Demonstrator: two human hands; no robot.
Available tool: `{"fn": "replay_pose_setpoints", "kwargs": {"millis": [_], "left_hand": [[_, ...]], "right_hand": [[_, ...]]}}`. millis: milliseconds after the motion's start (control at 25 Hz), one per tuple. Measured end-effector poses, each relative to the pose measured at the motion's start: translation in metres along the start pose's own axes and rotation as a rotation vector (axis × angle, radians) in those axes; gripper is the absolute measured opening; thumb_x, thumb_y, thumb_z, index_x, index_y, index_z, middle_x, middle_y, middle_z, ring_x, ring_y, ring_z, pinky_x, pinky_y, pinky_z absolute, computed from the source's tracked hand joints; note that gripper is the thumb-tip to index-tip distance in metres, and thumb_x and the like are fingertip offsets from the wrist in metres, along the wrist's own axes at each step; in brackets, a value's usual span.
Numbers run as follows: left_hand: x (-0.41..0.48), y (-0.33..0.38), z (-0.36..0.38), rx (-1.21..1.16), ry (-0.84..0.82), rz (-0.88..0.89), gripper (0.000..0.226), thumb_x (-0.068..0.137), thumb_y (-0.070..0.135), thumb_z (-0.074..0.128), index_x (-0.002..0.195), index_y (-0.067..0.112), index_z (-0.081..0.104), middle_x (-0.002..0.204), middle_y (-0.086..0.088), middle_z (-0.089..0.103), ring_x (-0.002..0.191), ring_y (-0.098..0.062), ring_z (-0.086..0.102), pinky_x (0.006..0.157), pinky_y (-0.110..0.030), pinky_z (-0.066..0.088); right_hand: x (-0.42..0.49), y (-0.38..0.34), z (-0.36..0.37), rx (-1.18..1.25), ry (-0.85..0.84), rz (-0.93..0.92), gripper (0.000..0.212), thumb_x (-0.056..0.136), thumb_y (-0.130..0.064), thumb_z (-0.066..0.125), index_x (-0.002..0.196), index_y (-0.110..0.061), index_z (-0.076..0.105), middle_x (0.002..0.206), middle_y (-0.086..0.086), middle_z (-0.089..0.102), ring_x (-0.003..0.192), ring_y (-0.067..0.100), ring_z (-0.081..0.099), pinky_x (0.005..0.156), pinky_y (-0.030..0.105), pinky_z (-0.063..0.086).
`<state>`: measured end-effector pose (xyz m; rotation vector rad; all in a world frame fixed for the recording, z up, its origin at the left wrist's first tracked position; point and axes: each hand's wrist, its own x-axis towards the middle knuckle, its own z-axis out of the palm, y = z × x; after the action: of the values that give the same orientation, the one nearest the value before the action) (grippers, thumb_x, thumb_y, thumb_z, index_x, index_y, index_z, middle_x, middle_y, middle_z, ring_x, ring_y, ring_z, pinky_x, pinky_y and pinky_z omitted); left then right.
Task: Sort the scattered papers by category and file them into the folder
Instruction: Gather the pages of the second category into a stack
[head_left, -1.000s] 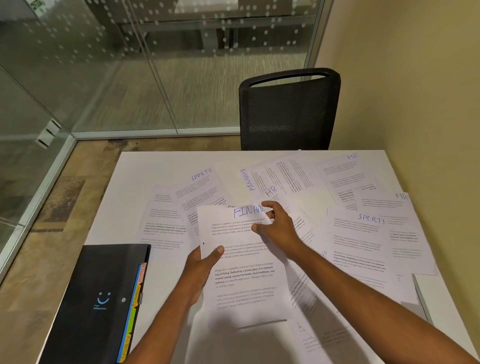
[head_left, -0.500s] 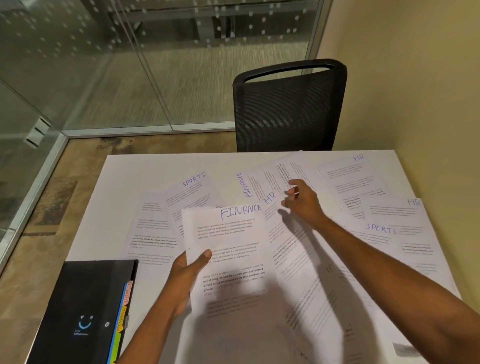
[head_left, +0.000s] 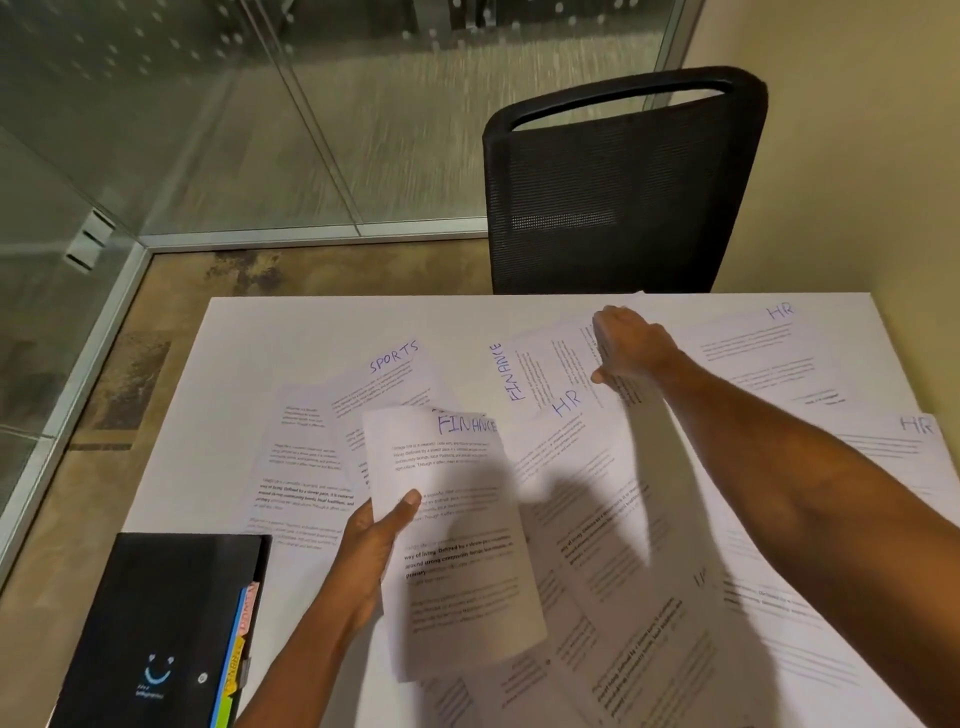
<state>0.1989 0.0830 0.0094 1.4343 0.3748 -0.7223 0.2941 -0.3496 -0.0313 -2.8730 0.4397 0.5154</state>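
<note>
A: what changed?
B: right hand (head_left: 631, 347) has reached farther, onto the sideways FINANCE sheet (head_left: 540, 364), grip unclear. Left hand (head_left: 371, 545) still pinches its FINANCE page (head_left: 457, 519). Folder (head_left: 156, 613) lies near-left on the table (head_left: 311, 332).

Worktop (head_left: 291, 332): white. Papers (head_left: 306, 467): white, black print, blue handwritten headings. Folder (head_left: 156, 597): black, pale blue smiley mark (head_left: 158, 670) on cover; edge tabs (head_left: 240, 654) pink, blue, yellow, green. Chair (head_left: 623, 197), far side: black mesh. Wall (head_left: 857, 156), right: pale yellow. Glass partition (head_left: 156, 104), left: white dot pattern. Floor (head_left: 171, 291): mottled brown.

Matt paper sheets (head_left: 457, 525), glossy black plastic folder (head_left: 156, 623)
</note>
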Motion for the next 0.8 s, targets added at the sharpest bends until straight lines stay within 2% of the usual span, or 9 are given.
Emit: {"fn": "replay_pose_setpoints", "kwargs": {"millis": [40, 80, 160, 200, 360, 480, 600, 720, 800], "left_hand": [[0.004, 0.001, -0.001, -0.005, 0.008, 0.005, 0.035, 0.102, 0.022, 0.071, 0.136, 0.021, 0.070, 0.126, -0.006, 0.079, 0.115, -0.022, 0.077, 0.093, -0.034, 0.063], [0.008, 0.001, -0.003, -0.013, 0.007, 0.007, 0.036, 0.101, 0.025, 0.073, 0.137, 0.022, 0.070, 0.128, -0.005, 0.079, 0.118, -0.022, 0.076, 0.097, -0.036, 0.061], [0.015, 0.000, -0.007, -0.013, -0.008, -0.015, 0.044, 0.099, 0.034, 0.077, 0.141, 0.026, 0.069, 0.135, -0.005, 0.076, 0.129, -0.026, 0.070, 0.116, -0.052, 0.049], [0.018, -0.001, -0.009, -0.013, -0.003, -0.019, 0.046, 0.098, 0.036, 0.078, 0.141, 0.026, 0.068, 0.136, -0.005, 0.075, 0.131, -0.027, 0.069, 0.118, -0.056, 0.045], [0.026, -0.006, -0.012, -0.041, 0.007, -0.028, 0.062, 0.087, 0.048, 0.088, 0.142, 0.031, 0.066, 0.136, -0.002, 0.075, 0.134, -0.029, 0.066, 0.118, -0.058, 0.044], [0.036, -0.014, -0.018, -0.025, 0.029, -0.001, 0.073, 0.076, 0.059, 0.092, 0.141, 0.038, 0.066, 0.136, 0.006, 0.075, 0.136, -0.025, 0.064, 0.120, -0.060, 0.041], [0.040, -0.014, -0.019, -0.040, 0.048, -0.027, 0.067, 0.078, 0.056, 0.092, 0.137, 0.037, 0.068, 0.133, 0.005, 0.077, 0.131, -0.024, 0.068, 0.119, -0.058, 0.044], [0.040, -0.012, -0.019, -0.057, 0.075, -0.048, 0.054, 0.089, 0.042, 0.086, 0.138, 0.029, 0.067, 0.126, -0.002, 0.079, 0.121, -0.027, 0.074, 0.112, -0.057, 0.052], [0.042, -0.014, -0.020, -0.088, 0.107, -0.065, 0.056, 0.091, 0.037, 0.085, 0.140, 0.023, 0.062, 0.120, -0.005, 0.081, 0.113, -0.028, 0.076, 0.106, -0.055, 0.057]], "right_hand": [[0.003, -0.001, -0.001, -0.015, -0.004, -0.011, 0.085, 0.069, -0.051, 0.095, 0.132, -0.023, 0.046, 0.147, 0.003, 0.051, 0.133, 0.027, 0.052, 0.102, 0.053, 0.048], [0.005, -0.001, -0.003, -0.029, -0.011, -0.019, 0.088, 0.069, -0.052, 0.095, 0.135, -0.023, 0.044, 0.151, 0.003, 0.049, 0.136, 0.027, 0.051, 0.104, 0.054, 0.048], [0.005, 0.001, -0.005, -0.060, -0.006, -0.038, 0.090, 0.067, -0.056, 0.095, 0.135, -0.023, 0.045, 0.147, 0.002, 0.053, 0.133, 0.026, 0.054, 0.102, 0.053, 0.050], [0.003, 0.002, -0.005, -0.071, 0.009, -0.044, 0.089, 0.066, -0.057, 0.095, 0.132, -0.023, 0.045, 0.141, 0.001, 0.057, 0.127, 0.025, 0.056, 0.099, 0.051, 0.051], [-0.003, -0.001, -0.007, -0.131, 0.046, -0.040, 0.094, 0.066, -0.062, 0.092, 0.138, -0.025, 0.044, 0.137, 0.002, 0.059, 0.120, 0.026, 0.060, 0.094, 0.049, 0.054], [0.001, -0.007, -0.012, -0.173, 0.012, -0.055, 0.109, 0.067, -0.061, 0.092, 0.152, -0.024, 0.034, 0.151, 0.006, 0.050, 0.136, 0.031, 0.052, 0.101, 0.054, 0.053], [0.005, -0.008, -0.011, -0.161, -0.047, -0.045, 0.120, 0.074, -0.054, 0.092, 0.164, -0.019, 0.020, 0.168, 0.011, 0.032, 0.152, 0.034, 0.037, 0.118, 0.061, 0.040], [0.007, -0.010, -0.008, -0.238, -0.018, -0.042, 0.120, 0.075, -0.057, 0.089, 0.164, -0.015, 0.021, 0.164, 0.013, 0.038, 0.153, 0.034, 0.036, 0.127, 0.062, 0.025], [0.006, -0.012, -0.012, -0.222, 0.021, -0.020, 0.118, 0.072, -0.058, 0.091, 0.163, -0.017, 0.026, 0.157, 0.013, 0.048, 0.148, 0.035, 0.044, 0.126, 0.058, 0.027]]}}
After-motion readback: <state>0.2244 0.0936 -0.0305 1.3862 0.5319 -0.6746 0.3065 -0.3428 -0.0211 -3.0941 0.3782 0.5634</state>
